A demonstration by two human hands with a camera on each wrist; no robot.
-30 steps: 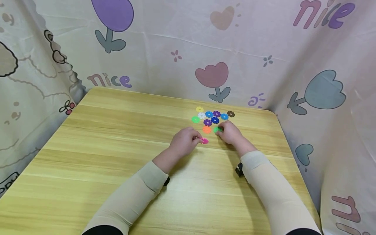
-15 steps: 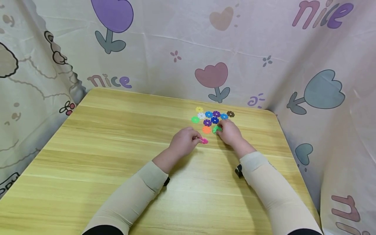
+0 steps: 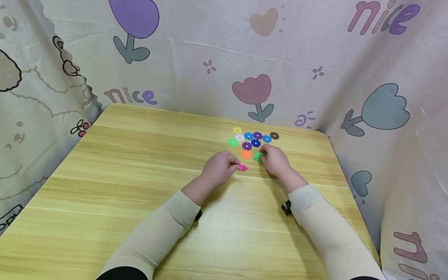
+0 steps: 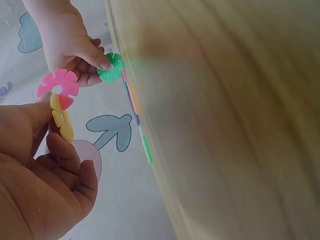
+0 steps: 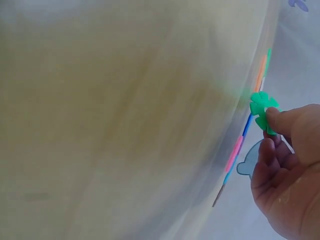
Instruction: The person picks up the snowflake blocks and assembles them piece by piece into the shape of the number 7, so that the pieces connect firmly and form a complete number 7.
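Green disc (image 3: 258,157): held near its edge between thumb and fingers of the right hand (image 3: 275,160), a narrow pinch; most of it shows on the side of that grip facing the left hand (image 3: 219,168). Round, so no long axis; only the rim slots give direction. Contact with the table: cannot tell.

Left grip: also a narrow pinch, on a yellow disc (image 4: 67,131) seen nearly edge-on. A pink disc (image 3: 243,168) stands crosswise to it, apparently slotted in, beyond the left fingertips on the side toward the right hand.

Key relation (judged): green lies right of pink and a little farther out, the two apart. Right hand is nearer to green, left to pink.

Outward: orange disc (image 3: 246,154) just beyond pink, left of the right grip. Navy disc (image 3: 256,143) past the right fingertips, purple disc (image 3: 246,146) beside it. Loose green (image 3: 232,142) ahead of the left grip, brown disc (image 3: 274,135) ahead of the right. Wood table (image 3: 87,194) under both grips, printed cloth (image 3: 196,31) behind
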